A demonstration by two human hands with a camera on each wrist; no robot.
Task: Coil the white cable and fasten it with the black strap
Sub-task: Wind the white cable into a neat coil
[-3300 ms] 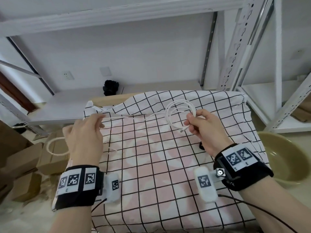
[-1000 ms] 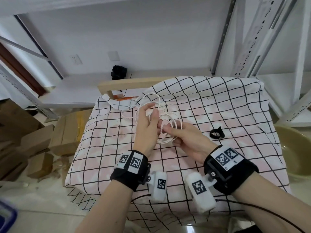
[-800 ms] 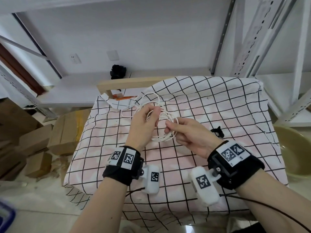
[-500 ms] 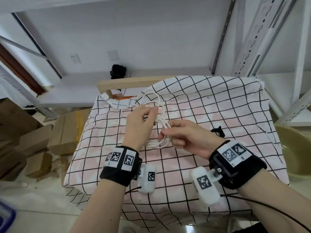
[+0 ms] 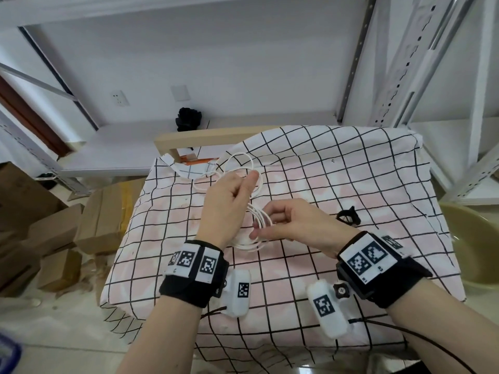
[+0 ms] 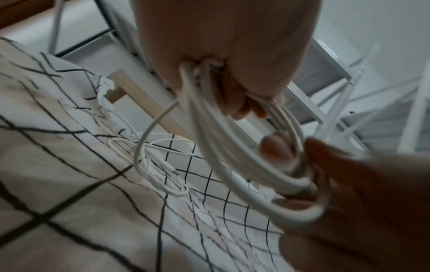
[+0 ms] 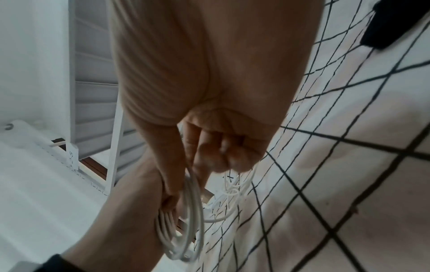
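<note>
white cable (image 5: pixel 258 221): several loops bundled, tail loose on cloth | black strap (image 5: pixel 349 217): lying unused beside

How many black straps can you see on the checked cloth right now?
1. The black strap lies on the checked cloth, to the right of the right hand, untouched. The wrists and hands could hide another.
</note>
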